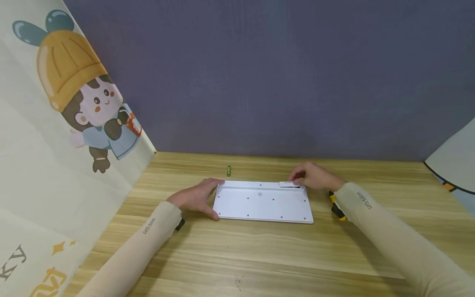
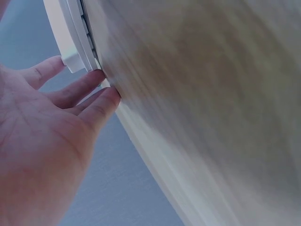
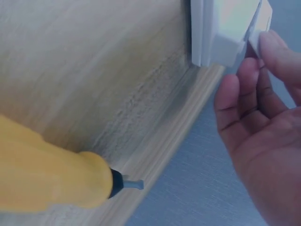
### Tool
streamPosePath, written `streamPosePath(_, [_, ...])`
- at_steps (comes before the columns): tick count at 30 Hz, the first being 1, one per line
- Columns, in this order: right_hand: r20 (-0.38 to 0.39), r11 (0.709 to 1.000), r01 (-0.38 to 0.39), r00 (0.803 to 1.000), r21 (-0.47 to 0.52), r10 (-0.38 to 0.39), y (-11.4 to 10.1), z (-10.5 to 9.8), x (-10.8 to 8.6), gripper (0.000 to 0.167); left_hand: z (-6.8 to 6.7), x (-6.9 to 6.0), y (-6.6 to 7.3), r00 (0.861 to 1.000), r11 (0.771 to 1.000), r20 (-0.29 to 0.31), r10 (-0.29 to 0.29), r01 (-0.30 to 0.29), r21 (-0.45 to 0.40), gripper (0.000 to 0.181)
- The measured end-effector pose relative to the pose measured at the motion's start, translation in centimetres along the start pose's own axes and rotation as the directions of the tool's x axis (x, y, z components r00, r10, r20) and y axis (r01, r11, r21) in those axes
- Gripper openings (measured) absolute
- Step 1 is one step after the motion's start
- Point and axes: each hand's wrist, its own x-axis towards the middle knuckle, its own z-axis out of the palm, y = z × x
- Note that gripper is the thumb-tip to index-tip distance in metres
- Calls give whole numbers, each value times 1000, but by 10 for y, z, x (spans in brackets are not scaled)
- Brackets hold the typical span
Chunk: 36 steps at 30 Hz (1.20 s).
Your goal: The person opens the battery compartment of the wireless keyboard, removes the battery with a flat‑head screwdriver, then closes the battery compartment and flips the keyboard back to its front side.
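Observation:
A white keyboard (image 1: 263, 204) lies face down on the table, its underside dotted with small screws. At its left end my left hand (image 1: 197, 197) is spread, the thumb at the near corner and the fingertips at the far corner. In the left wrist view those fingers (image 2: 80, 92) look nearly straight against the keyboard's end. My right hand (image 1: 313, 175) pinches a slim white battery cover (image 1: 287, 184) at the keyboard's far right edge. The right wrist view shows the cover (image 3: 264, 21) tilted up from the keyboard, between thumb and fingers. A dark gap shows beneath it.
A small green battery (image 1: 229, 171) stands or lies behind the keyboard; which, I cannot tell. A yellow and black screwdriver (image 1: 337, 207) lies right of the keyboard, partly behind my right sleeve. Some dark object (image 1: 179, 225) shows beside my left cuff. A dark panel (image 1: 278, 82) rises behind the table.

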Motion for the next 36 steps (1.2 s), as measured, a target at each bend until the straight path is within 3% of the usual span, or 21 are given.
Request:
streamPosePath(11, [39,1000,12,999,-29,-11,-1,-1,0,11,0,0,2,1000,1000,-2,-5,5,14,115])
streamPosePath(25, [16,999,43,999,-21,-43,-4,-1,-4,12,1,0,2,1000,1000,-2,1,-1,14,114])
streamPosePath(36, [-5,999,-26,1000,-27,26,-9,3,-5,14,3,1,0,1000,1000,-7,-3,3,24,113])
